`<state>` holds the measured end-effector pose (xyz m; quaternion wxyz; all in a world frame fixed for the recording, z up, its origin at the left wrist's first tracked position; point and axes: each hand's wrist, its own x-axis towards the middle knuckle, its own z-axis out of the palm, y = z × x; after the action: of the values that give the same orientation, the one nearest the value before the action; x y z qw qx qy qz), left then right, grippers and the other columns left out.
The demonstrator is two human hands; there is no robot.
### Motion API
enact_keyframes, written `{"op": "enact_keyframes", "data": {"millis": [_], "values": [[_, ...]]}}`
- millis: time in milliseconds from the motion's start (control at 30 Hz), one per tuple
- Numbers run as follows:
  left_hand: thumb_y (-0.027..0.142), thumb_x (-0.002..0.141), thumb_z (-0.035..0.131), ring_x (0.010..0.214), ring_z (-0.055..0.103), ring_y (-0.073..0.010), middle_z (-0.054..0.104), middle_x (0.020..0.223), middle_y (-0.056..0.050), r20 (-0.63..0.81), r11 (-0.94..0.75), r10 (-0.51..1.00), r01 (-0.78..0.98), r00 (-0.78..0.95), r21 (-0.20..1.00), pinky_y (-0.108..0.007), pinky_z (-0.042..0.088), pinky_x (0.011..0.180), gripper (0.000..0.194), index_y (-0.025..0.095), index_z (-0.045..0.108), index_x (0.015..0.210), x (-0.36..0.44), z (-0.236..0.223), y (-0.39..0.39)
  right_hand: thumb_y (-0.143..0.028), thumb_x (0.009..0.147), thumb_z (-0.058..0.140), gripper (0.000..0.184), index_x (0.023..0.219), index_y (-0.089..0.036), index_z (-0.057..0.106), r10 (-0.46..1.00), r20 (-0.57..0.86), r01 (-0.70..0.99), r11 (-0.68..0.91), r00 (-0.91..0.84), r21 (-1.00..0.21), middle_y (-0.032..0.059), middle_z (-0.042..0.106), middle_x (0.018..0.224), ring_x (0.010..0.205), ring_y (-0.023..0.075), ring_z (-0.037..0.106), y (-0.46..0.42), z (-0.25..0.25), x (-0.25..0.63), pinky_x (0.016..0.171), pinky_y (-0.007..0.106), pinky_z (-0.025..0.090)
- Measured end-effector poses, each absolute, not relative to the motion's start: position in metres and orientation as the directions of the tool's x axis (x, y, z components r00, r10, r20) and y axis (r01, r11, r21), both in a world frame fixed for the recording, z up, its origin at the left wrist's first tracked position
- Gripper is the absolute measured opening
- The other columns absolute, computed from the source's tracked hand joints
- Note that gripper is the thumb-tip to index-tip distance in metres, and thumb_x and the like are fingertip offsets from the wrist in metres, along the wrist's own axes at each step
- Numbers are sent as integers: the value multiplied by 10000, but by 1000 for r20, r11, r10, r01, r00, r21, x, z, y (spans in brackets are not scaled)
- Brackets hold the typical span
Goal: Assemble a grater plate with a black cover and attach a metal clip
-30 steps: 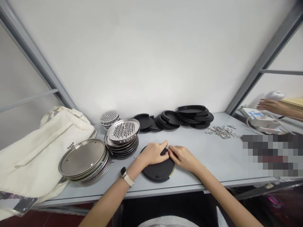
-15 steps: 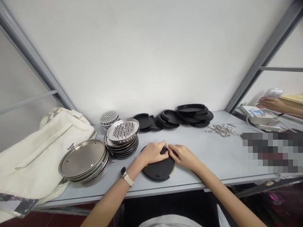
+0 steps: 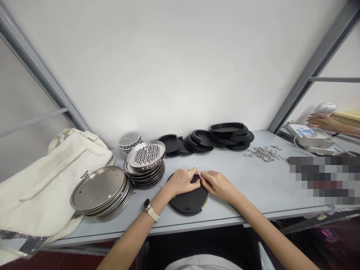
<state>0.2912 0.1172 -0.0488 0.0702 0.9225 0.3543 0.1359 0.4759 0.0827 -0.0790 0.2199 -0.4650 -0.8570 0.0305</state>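
A round black disc point(image 3: 185, 205) with a yellow line along its right edge lies flat on the grey table, close to the front edge. My left hand point(image 3: 184, 181) lies over its upper part, fingers curled and thumb bent at the far right rim. Against it, my right hand point(image 3: 216, 183) pinches with thumb and forefinger at the same rim. Whatever small piece is between the fingertips is hidden. A small dark oval point(image 3: 188, 208) shows near the disc's front edge.
Left are stacked metal discs point(image 3: 98, 187), spiked metal discs point(image 3: 147, 154) and a cream bag point(image 3: 56, 180). Black round covers point(image 3: 227, 128) pile along the wall. Metal clips point(image 3: 264, 153) lie right. Farther right, another person's hand point(image 3: 322, 120) is near a white device point(image 3: 308, 135).
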Motion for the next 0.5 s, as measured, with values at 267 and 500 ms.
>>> {"op": "enact_keyframes", "data": {"millis": [267,500], "values": [[331,855,464,604,575,-170,592,671,20,216,-713,701,674,679,193,-261,338,552,247,209,480,1070,290,-49,117,-235,945,320,232,752,-203,444,842,357,827,503,-403,-253,-10,471,572,514,143,443,83,-79,476,543,263,278],[344,848,464,625,568,-174,608,703,0,208,-699,714,701,669,144,-269,317,552,144,207,507,844,291,-49,117,-244,949,304,234,754,-210,429,859,334,829,484,-389,-280,-12,478,566,511,147,454,83,-78,475,540,265,273]]}}
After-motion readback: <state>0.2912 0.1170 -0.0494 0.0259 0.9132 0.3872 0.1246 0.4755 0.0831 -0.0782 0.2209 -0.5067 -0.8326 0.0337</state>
